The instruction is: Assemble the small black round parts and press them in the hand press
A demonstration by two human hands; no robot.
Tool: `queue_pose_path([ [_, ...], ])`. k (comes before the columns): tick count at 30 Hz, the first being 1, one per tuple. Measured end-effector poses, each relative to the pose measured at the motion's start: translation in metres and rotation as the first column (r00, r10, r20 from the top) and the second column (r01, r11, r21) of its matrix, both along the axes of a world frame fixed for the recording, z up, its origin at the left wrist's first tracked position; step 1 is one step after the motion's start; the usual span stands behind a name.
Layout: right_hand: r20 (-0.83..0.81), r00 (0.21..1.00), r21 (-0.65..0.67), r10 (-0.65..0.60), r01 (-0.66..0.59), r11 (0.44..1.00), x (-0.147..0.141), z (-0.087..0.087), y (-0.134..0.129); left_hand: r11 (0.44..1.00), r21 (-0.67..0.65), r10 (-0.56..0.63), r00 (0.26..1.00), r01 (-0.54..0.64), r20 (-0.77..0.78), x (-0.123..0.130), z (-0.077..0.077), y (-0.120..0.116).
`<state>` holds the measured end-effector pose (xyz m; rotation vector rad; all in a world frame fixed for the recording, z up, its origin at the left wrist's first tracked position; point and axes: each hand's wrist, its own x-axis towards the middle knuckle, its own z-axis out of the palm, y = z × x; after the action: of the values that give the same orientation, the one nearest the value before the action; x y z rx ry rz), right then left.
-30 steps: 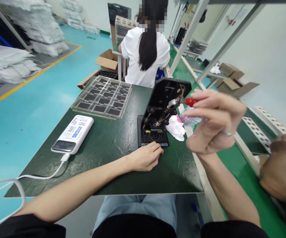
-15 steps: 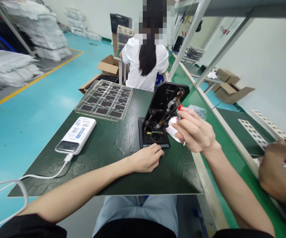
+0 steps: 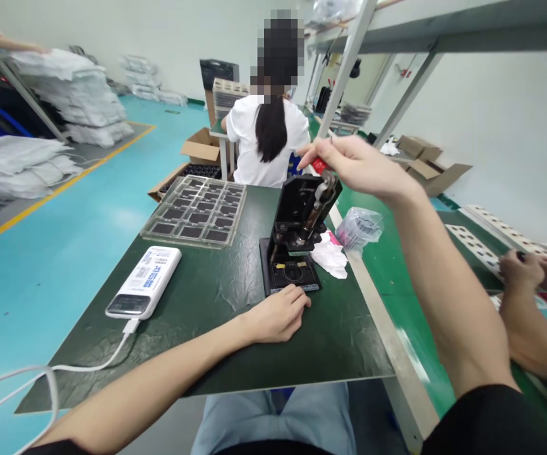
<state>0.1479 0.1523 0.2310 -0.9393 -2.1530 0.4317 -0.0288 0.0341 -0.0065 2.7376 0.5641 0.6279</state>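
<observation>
1. The dark green mat (image 3: pixel 207 354) has open room around the left hand (image 3: pixel 276 314), and the mat's front edge is near.
2. The black press (image 3: pixel 297 215) stands just past that open hand, which rests flat on the mat.
3. Above the press, the right hand (image 3: pixel 354 165) pinches a red handle (image 3: pixel 319 165), and its fingers hide part of it.

the dark green bench mat (image 3: pixel 207 316) has a faintly glossy, rubbery surface with rough creases, and the black fixture (image 3: pixel 292 205) at its centre looks matt, with polished metal rods. the clear plastic tray (image 3: pixel 192 212) at the mat's upper left is glossy, the white power bank (image 3: pixel 148 278) is smooth shiny plastic, and the red plastic handle (image 3: pixel 319 165) near the top of the fixture gleams. the crumpled tissue paper (image 3: pixel 329 256) is soft and matt, the clear plastic bag (image 3: pixel 359 229) thin and shiny, and the cardboard box (image 3: pixel 202 145) beyond the mat plain brown and matt.
</observation>
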Motion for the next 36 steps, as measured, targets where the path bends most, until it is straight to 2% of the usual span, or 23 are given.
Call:
queue_pose_path([
  [2,-0.161,0.986,0.019,-0.041,0.045,0.999,0.008,-0.014,-0.001,1.0,0.019,-0.006,1.0,0.006,-0.004,-0.001,0.0,0.0],
  [4,-0.33,0.934,0.096,-0.136,0.176,0.98,0.023,-0.038,-0.018,0.999,0.038,-0.003,1.0,0.004,-0.015,-0.002,0.0,0.0],
  [6,-0.438,0.854,0.126,-0.281,0.367,0.921,0.043,-0.071,-0.044,0.999,0.048,0.006,1.0,-0.005,-0.026,-0.003,0.0,0.0],
  [7,-0.445,0.811,0.099,-0.38,0.466,0.879,0.055,-0.091,-0.059,0.999,0.05,0.01,1.0,-0.009,-0.03,-0.003,0.0,-0.001],
  [9,-0.333,0.762,-0.029,-0.556,0.581,0.813,0.081,-0.135,-0.088,0.999,0.052,0.015,0.999,-0.013,-0.034,-0.003,0.0,-0.002],
  [11,-0.134,0.763,-0.142,-0.632,0.616,0.775,0.102,-0.178,-0.114,0.998,0.055,0.017,0.999,-0.015,-0.038,-0.003,0.001,-0.003],
  [13,-0.007,0.747,-0.159,-0.664,0.655,0.739,0.117,-0.213,-0.134,0.998,0.059,0.021,0.999,-0.018,-0.042,-0.003,0.002,-0.003],
  [15,0.053,0.732,-0.111,-0.68,0.681,0.724,0.124,-0.238,-0.145,0.998,0.059,0.023,0.999,-0.021,-0.044,-0.003,0.002,-0.003],
  [17,0.081,0.724,-0.051,-0.685,0.69,0.722,0.127,-0.252,-0.148,0.998,0.055,0.022,0.999,-0.019,-0.044,-0.004,0.003,-0.003],
  [20,0.109,0.724,-0.014,-0.681,0.686,0.727,0.131,-0.262,-0.146,0.998,0.059,0.018,0.999,-0.015,-0.043,-0.004,0.003,-0.003],
  [23,0.115,0.727,0.0,-0.677,0.681,0.732,0.136,-0.261,-0.145,0.997,0.07,0.017,0.999,-0.013,-0.047,-0.004,0.003,-0.003],
  [25,0.099,0.716,0.064,-0.691,0.688,0.723,0.134,-0.253,-0.147,0.997,0.075,0.018,0.998,-0.014,-0.055,-0.003,0.003,-0.004],
  [28,0.047,0.711,0.239,-0.702,0.674,0.699,0.116,-0.232,-0.152,0.997,0.071,0.019,0.998,-0.015,-0.06,-0.001,0.003,-0.006],
  [29,0.039,0.741,0.278,-0.671,0.637,0.719,0.106,-0.224,-0.154,0.998,0.068,0.017,0.998,-0.013,-0.06,-0.001,0.004,-0.007],
  [30,0.042,0.788,0.286,-0.615,0.58,0.763,0.093,-0.216,-0.155,0.998,0.067,0.013,0.998,-0.009,-0.06,0.0,0.004,-0.007],
  [33,0.071,0.924,0.143,-0.376,0.363,0.921,0.051,-0.204,-0.152,0.996,0.09,0.013,0.996,-0.005,-0.089,0.001,0.003,-0.008],
  [34,0.072,0.943,0.093,-0.325,0.318,0.943,0.038,-0.203,-0.149,0.995,0.104,0.02,0.994,-0.009,-0.104,0.001,0.003,-0.008],
  [36,0.072,0.947,0.06,-0.314,0.31,0.949,0.017,-0.204,-0.139,0.992,0.127,0.036,0.991,-0.019,-0.126,0.001,0.002,-0.008],
])
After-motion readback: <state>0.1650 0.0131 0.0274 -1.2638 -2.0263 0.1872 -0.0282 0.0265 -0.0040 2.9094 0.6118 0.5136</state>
